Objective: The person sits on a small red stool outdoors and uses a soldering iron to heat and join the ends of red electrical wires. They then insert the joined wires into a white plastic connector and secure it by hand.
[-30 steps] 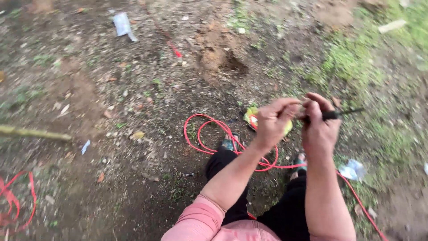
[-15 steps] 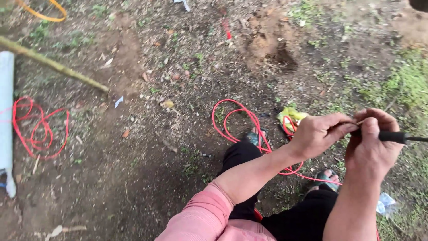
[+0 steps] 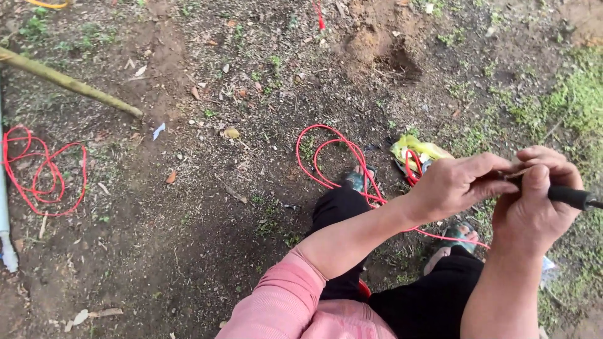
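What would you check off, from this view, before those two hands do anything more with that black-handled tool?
1. Right hand grips the black-handled tool: ok.
2. Left hand fingertips meet the right hand's at the small piece between them: ok.
3. What that piece is: cannot tell, fingers hide it.
4. Tool's working end in view: not ok, hidden.
5. Thin red wire looped on the soil by the feet, free of both hands: cannot tell.

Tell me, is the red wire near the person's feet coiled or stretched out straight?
Coiled. The red wire lies in loose overlapping loops on the bare soil, with one strand running under the left hand toward the legs.
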